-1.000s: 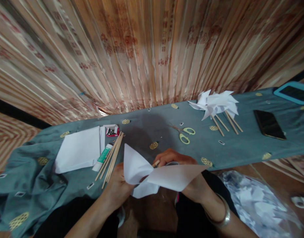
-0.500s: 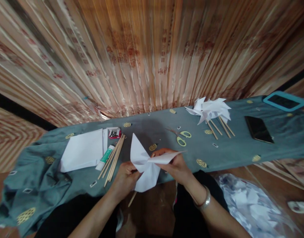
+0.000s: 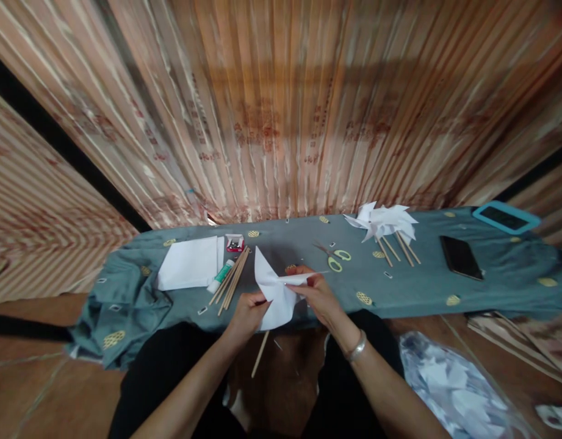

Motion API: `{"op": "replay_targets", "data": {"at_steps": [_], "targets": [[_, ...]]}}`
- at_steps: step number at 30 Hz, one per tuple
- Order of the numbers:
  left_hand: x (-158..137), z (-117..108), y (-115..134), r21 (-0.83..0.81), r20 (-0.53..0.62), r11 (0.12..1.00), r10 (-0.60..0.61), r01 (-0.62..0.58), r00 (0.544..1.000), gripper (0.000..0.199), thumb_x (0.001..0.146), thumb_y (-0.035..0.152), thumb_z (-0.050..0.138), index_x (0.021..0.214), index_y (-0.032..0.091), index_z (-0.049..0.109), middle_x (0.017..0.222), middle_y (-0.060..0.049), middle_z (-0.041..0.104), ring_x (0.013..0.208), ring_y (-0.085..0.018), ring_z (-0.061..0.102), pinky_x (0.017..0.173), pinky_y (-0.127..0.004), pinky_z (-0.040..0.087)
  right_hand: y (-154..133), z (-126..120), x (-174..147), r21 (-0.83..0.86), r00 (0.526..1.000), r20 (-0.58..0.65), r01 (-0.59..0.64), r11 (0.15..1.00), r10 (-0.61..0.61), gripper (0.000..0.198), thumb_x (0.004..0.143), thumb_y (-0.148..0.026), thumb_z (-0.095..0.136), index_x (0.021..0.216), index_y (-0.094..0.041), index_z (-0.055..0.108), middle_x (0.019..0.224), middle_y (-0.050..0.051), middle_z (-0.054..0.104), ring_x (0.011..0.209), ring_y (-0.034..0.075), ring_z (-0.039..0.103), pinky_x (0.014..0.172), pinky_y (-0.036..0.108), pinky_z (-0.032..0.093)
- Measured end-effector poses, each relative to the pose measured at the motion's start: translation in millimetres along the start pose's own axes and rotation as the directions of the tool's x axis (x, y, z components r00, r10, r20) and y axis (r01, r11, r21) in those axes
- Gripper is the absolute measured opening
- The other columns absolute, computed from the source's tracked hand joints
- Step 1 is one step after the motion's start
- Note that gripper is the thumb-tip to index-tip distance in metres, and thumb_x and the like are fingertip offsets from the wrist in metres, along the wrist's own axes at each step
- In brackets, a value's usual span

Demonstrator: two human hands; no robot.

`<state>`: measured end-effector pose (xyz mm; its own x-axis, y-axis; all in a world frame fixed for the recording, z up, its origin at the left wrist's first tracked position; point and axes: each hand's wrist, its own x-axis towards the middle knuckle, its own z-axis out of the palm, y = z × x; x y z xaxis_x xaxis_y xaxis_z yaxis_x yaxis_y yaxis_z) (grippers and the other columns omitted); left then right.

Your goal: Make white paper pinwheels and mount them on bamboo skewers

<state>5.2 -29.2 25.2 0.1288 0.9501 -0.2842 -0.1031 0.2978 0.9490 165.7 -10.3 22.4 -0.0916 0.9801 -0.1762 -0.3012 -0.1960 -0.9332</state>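
Left hand (image 3: 248, 314) and right hand (image 3: 321, 297) are both pinching a paper pinwheel (image 3: 281, 306). Scissors (image 3: 330, 253) are just chilling right of the pinwheel, wooden sticks (image 3: 235, 278) left of it.

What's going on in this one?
A person is holding a white paper pinwheel over the table's near edge. The left hand grips its lower left side, the right hand pinches it near the middle, and a wooden stick shows below. On the cloth, loose sticks and a paper stack lie to the left, scissors beyond the hands, and more pinwheels to the right.
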Motion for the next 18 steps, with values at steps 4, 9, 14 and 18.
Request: {"op": "replay_targets", "data": {"at_steps": [4, 9, 14, 18], "targets": [[-10, 3, -14, -0.081, -0.026, 0.997, -0.017, 0.015, 1.0, 0.033, 0.043, 0.04, 0.087, 0.061, 0.015, 0.078, 0.055, -0.003, 0.07, 0.049, -0.017, 0.06, 0.048, -0.025, 0.043, 2, 0, -5, -0.032, 0.999, 0.01, -0.034, 0.999, 0.034, 0.036, 0.048, -0.027, 0.084, 0.079, -0.017, 0.067, 0.065, -0.002, 0.068, 0.059, 0.012, 0.058, 0.057, 0.024, 0.043], [-20, 7, -29, -0.196, -0.031, 0.979, -0.056, 0.049, 0.998, 0.037, 0.043, 0.041, 0.088, 0.064, 0.013, 0.078, 0.055, -0.006, 0.07, 0.05, -0.017, 0.062, 0.05, -0.024, 0.043, 6, 0, -7, -0.105, 0.996, 0.026, -0.079, 0.991, 0.082, 0.037, 0.047, -0.031, 0.085, 0.077, -0.016, 0.068, 0.067, -0.001, 0.071, 0.06, 0.013, 0.061, 0.062, 0.025, 0.046], [-22, 5, -44, -0.278, -0.03, 0.956, -0.107, 0.095, 0.994, 0.041, 0.04, 0.04, 0.09, 0.063, 0.009, 0.077, 0.054, -0.01, 0.07, 0.051, -0.018, 0.063, 0.048, -0.024, 0.042, 12, 1, -2, -0.203, 0.989, 0.061, -0.119, 0.972, 0.134, 0.041, 0.047, -0.038, 0.086, 0.076, -0.015, 0.068, 0.069, 0.002, 0.072, 0.06, 0.016, 0.064, 0.063, 0.028, 0.048], [-19, 2, -53, -0.334, -0.028, 0.934, -0.142, 0.124, 0.989, 0.044, 0.039, 0.042, 0.09, 0.063, 0.007, 0.076, 0.053, -0.011, 0.07, 0.053, -0.021, 0.065, 0.049, -0.026, 0.043, 15, 1, 4, -0.288, 0.982, 0.082, -0.14, 0.947, 0.17, 0.042, 0.045, -0.037, 0.087, 0.076, -0.015, 0.069, 0.066, 0.0, 0.072, 0.058, 0.015, 0.063, 0.062, 0.028, 0.048]]}}
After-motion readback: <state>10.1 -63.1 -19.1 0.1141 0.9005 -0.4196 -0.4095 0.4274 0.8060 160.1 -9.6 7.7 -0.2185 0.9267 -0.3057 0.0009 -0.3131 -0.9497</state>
